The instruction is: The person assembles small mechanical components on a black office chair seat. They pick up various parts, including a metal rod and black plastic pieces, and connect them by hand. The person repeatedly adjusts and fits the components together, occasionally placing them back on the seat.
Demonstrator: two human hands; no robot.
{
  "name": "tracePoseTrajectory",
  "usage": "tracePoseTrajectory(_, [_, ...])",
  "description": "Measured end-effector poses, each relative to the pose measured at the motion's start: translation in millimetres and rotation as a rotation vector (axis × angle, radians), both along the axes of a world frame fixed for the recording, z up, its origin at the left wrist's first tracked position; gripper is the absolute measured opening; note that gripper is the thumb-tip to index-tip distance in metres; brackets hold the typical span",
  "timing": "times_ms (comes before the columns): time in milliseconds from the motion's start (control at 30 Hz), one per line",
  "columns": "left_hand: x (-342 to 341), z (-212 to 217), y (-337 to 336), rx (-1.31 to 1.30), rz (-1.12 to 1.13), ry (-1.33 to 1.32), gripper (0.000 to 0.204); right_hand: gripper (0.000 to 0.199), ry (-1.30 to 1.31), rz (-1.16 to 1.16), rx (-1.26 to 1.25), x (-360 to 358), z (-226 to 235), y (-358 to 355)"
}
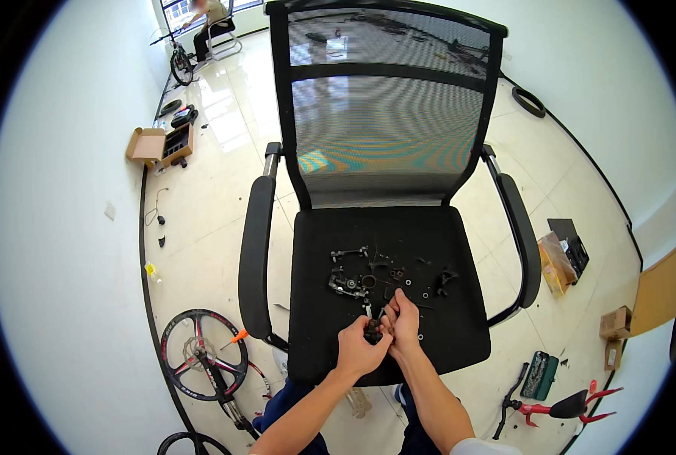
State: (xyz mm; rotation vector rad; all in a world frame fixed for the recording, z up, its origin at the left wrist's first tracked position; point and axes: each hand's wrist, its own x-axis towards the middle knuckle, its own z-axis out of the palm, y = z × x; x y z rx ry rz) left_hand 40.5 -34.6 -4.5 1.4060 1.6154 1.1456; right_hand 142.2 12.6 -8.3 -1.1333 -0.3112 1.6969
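Observation:
Both of my hands meet over the front part of a black office chair's seat [452, 341]. My left hand [359, 350] pinches a small dark metal part [372, 331], whose exact kind I cannot make out. Close against it, my right hand [405, 322] has its fingers closed; what they hold is hidden. Just beyond the hands lie a silver-and-black mechanical assembly [347, 284], a dark ring [367, 281] and a short bar-shaped part [348, 253]. Small washers [408, 283] and a black bracket-like piece [445, 281] are spread to the right.
Armrests [257, 258] flank the seat. On the floor at left lie a spoked wheel [201, 355], an orange-handled screwdriver [239, 335] and an open cardboard box [177, 144]. A green toolbox [539, 375] and a red bike frame [531, 411] lie at right. A person [213, 19] sits far back beside a bicycle [179, 61].

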Motion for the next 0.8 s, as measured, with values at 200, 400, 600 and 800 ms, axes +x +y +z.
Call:
tracePoseTrajectory(200, [-6.3, -2.6, 11.0, -0.078, -0.05, 0.035, 0.022, 0.033, -0.143, 0.183, 0.187, 9.0, -6.6, 12.7])
tracePoseTrajectory(400, [-1.3, -14.3, 8.5, -0.069, -0.013, 0.115, 0.028, 0.035, 0.317, 0.099, -0.071, 16.2, -14.4, 11.6])
tracePoseTrajectory(600, [4.7, -5.6, 9.6, -0.166, 0.025, 0.095, 0.028, 0.049, -0.255, -0.066, 0.044, -5.4, -0.8, 10.3])
tracePoseTrajectory(800, [-8.2, -3.2, 8.8, -0.002, -0.167, -0.041, 0.033, 0.049, 0.034, -0.014, -0.027, 9.5, 5.1, 13.7])
